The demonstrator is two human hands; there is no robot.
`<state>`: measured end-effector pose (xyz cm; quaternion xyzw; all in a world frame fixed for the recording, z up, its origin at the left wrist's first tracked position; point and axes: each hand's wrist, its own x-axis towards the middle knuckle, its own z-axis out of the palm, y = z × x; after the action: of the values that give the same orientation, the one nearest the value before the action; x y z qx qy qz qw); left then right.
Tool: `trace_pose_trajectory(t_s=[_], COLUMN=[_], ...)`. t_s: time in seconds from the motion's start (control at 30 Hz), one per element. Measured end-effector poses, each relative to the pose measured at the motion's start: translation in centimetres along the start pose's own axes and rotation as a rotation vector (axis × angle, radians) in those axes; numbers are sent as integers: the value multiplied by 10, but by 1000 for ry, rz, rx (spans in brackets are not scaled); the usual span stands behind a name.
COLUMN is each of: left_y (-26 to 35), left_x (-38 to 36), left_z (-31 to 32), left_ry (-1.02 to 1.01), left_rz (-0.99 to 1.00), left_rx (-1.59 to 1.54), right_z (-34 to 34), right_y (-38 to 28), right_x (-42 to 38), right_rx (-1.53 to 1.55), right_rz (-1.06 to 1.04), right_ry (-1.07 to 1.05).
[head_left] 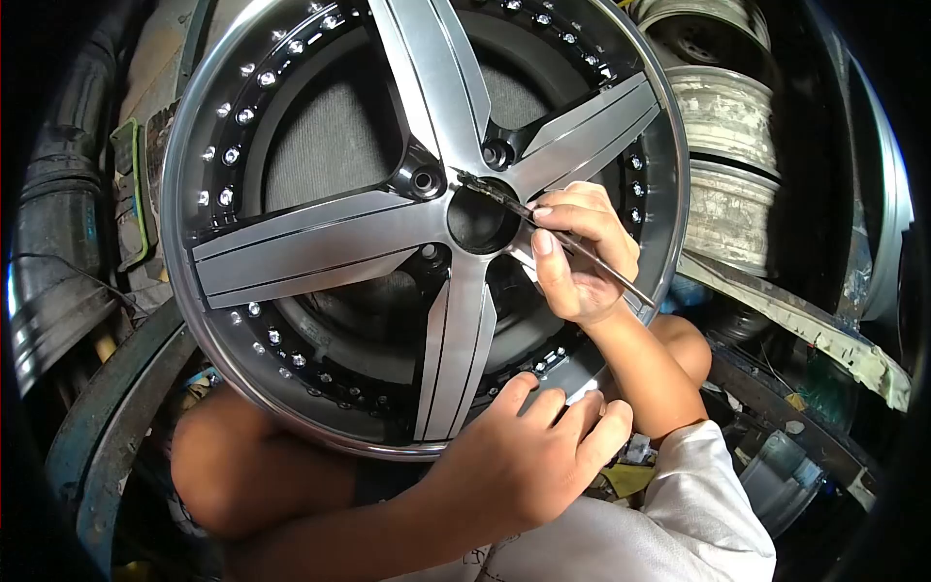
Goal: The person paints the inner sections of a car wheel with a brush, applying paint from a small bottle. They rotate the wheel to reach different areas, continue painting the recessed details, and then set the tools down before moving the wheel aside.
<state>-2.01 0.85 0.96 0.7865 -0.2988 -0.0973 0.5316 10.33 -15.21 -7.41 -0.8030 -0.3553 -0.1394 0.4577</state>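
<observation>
A five-spoke alloy wheel (325,249), with brushed silver spoke faces and black sides, lies tilted before me. My right hand (587,257) pinches a thin paintbrush (606,265) between thumb and fingers. The brush's dark tip touches the edge of the centre bore, beside a lug hole (423,180). My left hand (529,446) is at the wheel's lower right edge, its fingers curled over the rim lip; the fingertips are partly hidden.
Several worn, paint-flecked wheels (722,126) are stacked at the upper right. A dark wheel barrel (58,213) stands at the left. Metal bars (107,417) run along both sides, with clutter below. My bent knee (228,461) is beneath the wheel.
</observation>
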Motion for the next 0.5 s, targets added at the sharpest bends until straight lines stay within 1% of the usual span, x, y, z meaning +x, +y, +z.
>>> trace_pose_trajectory(t_s=[0.1, 0.2, 0.5], left_y=[0, 1, 1], left_x=[-1, -2, -4], left_z=[1, 1, -1], left_ry=[19, 33, 33], left_rz=[-11, -11, -8], left_rx=[-24, -35, -41], right_z=[-2, 0, 3], right_y=[0, -3, 2], right_x=[0, 2, 1], right_rx=[-33, -39, -73], right_rz=[-4, 29, 28], right_ry=[-37, -43, -52])
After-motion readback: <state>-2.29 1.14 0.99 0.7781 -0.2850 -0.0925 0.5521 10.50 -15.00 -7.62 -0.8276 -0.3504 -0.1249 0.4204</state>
